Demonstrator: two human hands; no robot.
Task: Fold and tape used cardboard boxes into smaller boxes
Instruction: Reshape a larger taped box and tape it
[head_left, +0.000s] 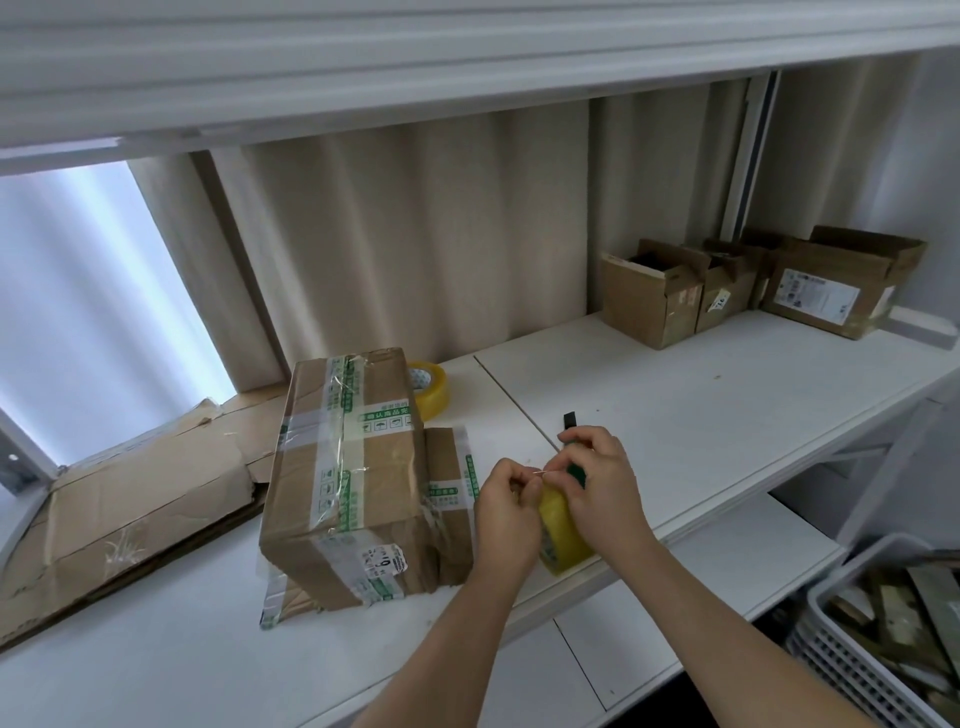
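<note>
Cardboard box (358, 478), taped over with clear and green-printed strips, sits closed on the white shelf (701, 415) near its front edge, left of the middle, with loose flaps and tape ends sticking out at its near corner and right side. Just right of it, both hands work a roll of yellow tape (561, 535) held above the front edge: the left hand (506, 512) pinches what looks like the free end of the tape, and the right hand (597, 486) grips the roll together with a dark green cutter (571, 441) whose tip points up.

Risks, as I judge them: the thin tape end may slip back onto the roll or fold onto itself; the cutter sits close to the fingers and could nick them; the roll hangs over the front edge and would fall if the grip loosens.

Counts: one taped box at the front; two tape rolls, the second roll (428, 389) lying behind the box; one flattened sheet of cardboard (140, 493) at the left end; three open boxes (753, 291) in the far right corner; one white basket (883, 623) of scraps below right.
</note>
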